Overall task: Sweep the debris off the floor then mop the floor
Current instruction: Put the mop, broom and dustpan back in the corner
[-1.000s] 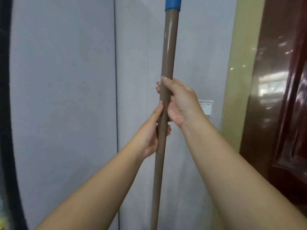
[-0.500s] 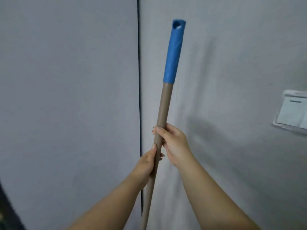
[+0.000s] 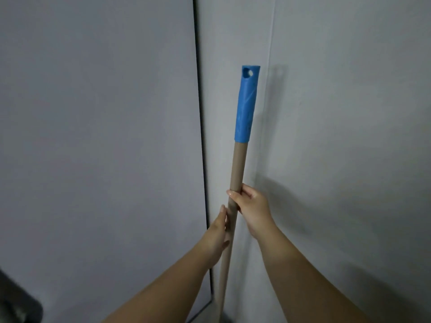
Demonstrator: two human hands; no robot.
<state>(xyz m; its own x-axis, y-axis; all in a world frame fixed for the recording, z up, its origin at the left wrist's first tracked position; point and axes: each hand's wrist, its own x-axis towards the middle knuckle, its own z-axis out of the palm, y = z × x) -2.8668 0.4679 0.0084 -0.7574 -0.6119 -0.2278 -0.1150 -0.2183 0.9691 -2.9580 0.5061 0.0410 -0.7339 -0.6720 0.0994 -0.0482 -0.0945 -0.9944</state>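
Observation:
A long tan handle [image 3: 238, 164] with a blue cap [image 3: 246, 106] at its top stands almost upright close to a grey wall. My right hand [image 3: 250, 205] grips the handle from the right, thumb wrapped across its front. Just below, my left hand [image 3: 218, 231] holds the handle from the left, its fingers hidden behind the pole. The handle's lower end runs out of view at the bottom, so its head is hidden.
A grey wall panel [image 3: 338, 136] lies right behind the handle, and a second grey panel [image 3: 93, 136] to the left is parted from it by a dark vertical seam [image 3: 201, 136]. A dark blurred object [image 3: 16, 301] sits in the bottom left corner.
The view has swung left and up: the wall switch and brown door have left the frame. The handle's blue cap came fully into view and now sits lower and nearer the wall. Both hands keep their hold.

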